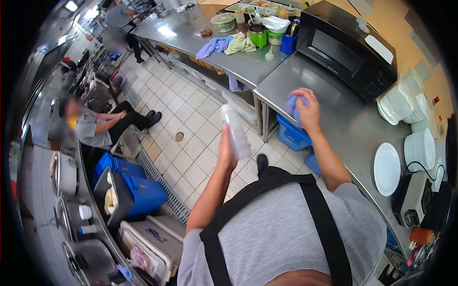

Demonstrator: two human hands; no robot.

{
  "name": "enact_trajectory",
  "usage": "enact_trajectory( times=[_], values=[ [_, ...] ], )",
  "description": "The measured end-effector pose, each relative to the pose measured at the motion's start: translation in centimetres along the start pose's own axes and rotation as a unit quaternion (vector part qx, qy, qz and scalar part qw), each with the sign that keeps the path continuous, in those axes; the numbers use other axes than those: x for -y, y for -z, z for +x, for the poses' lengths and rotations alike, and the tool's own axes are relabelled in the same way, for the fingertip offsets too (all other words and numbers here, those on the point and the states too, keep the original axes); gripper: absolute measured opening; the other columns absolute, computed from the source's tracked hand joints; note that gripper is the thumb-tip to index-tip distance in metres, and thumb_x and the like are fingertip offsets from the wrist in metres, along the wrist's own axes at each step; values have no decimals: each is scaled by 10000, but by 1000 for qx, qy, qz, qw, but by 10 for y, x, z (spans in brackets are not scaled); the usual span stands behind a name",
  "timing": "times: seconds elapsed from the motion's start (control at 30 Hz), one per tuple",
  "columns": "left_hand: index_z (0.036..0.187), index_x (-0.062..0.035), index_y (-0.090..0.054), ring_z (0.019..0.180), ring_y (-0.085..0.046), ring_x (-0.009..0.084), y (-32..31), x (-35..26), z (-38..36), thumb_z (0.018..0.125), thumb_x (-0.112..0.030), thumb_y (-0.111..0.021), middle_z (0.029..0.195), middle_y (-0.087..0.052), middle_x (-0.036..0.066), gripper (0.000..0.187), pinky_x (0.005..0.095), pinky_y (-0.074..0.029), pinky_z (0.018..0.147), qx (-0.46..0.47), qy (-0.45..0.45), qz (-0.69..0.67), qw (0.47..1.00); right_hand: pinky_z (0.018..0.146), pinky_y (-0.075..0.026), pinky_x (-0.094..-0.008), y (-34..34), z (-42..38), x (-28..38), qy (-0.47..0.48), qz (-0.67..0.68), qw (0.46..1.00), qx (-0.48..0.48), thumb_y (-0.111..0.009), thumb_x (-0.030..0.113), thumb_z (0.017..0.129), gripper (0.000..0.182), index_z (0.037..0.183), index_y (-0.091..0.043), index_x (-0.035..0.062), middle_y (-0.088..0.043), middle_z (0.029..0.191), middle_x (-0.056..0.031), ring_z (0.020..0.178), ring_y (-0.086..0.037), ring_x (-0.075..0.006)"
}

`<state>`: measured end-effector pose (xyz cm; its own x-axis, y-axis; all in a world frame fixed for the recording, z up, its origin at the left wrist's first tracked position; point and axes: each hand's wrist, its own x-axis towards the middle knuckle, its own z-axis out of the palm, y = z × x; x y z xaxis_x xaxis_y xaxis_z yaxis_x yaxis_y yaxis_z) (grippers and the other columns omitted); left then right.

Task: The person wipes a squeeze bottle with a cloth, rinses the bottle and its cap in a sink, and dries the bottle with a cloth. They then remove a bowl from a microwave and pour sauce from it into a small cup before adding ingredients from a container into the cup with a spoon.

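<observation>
My left hand (227, 147) is wrapped round a clear, whitish plastic bottle (234, 131), held tilted above the tiled floor. Bunched in my right hand (307, 107) is a blue-purple cloth (293, 106), over the near edge of the steel counter (329, 102). Further back on the worktop lie another purple cloth (213, 46) and a pale green cloth (240, 43), beside a green container (257, 36). A small white nozzle-shaped piece (269, 54) stands close to a blue holder (289, 42).
A black microwave (346, 47) sits on the right counter, with stacked white plates (420, 148) and a single white plate (387, 169) nearer. Blue bins (291, 132) stand underneath. A seated person (98, 124) is at the left, near more bins (143, 193); another person (119, 19) stands at the back.
</observation>
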<state>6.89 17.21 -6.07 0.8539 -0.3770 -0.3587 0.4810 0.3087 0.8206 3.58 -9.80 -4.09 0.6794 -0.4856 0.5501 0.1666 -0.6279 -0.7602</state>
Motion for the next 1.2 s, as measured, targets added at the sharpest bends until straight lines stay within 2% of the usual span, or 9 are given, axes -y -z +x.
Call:
enact_trajectory(
  times=[0.17, 0.3, 0.4, 0.5, 0.67, 0.8, 0.93, 1.07, 1.2],
  values=[
    [1359, -35, -378, 1102, -521, 200, -50, -12, 132, 991, -446, -401, 1246, -510, 107, 553, 323, -432, 945, 51, -227, 73, 970, 1055, -341, -404, -92, 33, 60, 294, -60, 934, 194, -521, 155, 918, 375, 1281, -549, 64, -435, 1392, -186, 1278, -426, -326],
    [1410, -17, -304, 1161, -480, 191, -70, -77, 177, 996, -330, -459, 1292, -491, 103, 542, 310, -376, 1002, 104, -228, 17, 968, 1028, -367, -342, -151, 121, 41, 132, 171, 971, 105, -476, 168, 952, 370, 1289, -530, 27, -460, 1379, -172, 1228, -484, -298],
    [1398, -11, -330, 1134, -483, 169, -70, -116, 209, 961, -258, -547, 1268, -501, 87, 547, 314, -393, 972, 104, -220, 34, 969, 1033, -352, -333, -207, 169, 20, -146, 429, 885, 104, -450, 216, 973, 412, 1309, -499, -17, -501, 1337, -139, 1198, -492, -235],
    [1365, -10, -409, 1075, -511, 154, -55, -139, 256, 919, -205, -612, 1191, -538, 89, 528, 286, -424, 911, 75, -265, 121, 954, 1028, -353, -309, -229, 190, 3, -246, 421, 849, 206, -461, 257, 979, 465, 1337, -453, -41, -535, 1289, -117, 1149, -512, -191],
    [1368, 16, -430, 1085, -524, 190, -55, -175, 330, 971, -263, -516, 1147, -579, 115, 492, 308, -390, 971, 59, -276, 161, 946, 1084, -285, -364, -257, 193, 10, -40, 171, 982, 65, -454, 203, 968, 507, 1405, -344, -31, -344, 1440, -223, 1323, -360, -314],
    [1353, 19, -422, 1136, -502, 193, -67, -185, 373, 1024, -312, -375, 1231, -546, 113, 469, 307, -365, 997, 155, -291, 186, 926, 1124, -207, -424, -273, 223, 2, 77, -20, 996, 36, -471, 155, 940, 562, 1440, -278, -12, -136, 1519, -257, 1394, -187, -420],
    [1353, -4, -392, 1137, -492, 188, -66, -194, 413, 962, -243, -527, 1256, -519, 108, 479, 313, -369, 993, 291, -227, 199, 908, 1106, -241, -345, -300, 263, -21, -89, 169, 978, -82, -411, 214, 990, 516, 1443, -284, 3, -311, 1471, -207, 1363, -313, -288],
    [1360, -15, -382, 1117, -501, 174, -37, -228, 450, 886, -186, -647, 1222, -534, 100, 569, 320, -386, 977, 424, -136, 265, 855, 898, -432, -300, -319, 268, -47, -267, 185, 935, -143, -447, 259, 989, 370, 1206, -554, -20, -629, 1112, -154, 1027, -587, -218],
    [1305, -25, -429, 1066, -537, 175, 7, -254, 511, 890, -233, -634, 1157, -559, 88, 507, 333, -433, 933, 439, 5, 227, 869, 775, -491, -328, -280, 256, -17, -230, -81, 967, -80, -579, 253, 914, 263, 1036, -648, 31, -672, 939, -146, 846, -645, -227]
  ],
)
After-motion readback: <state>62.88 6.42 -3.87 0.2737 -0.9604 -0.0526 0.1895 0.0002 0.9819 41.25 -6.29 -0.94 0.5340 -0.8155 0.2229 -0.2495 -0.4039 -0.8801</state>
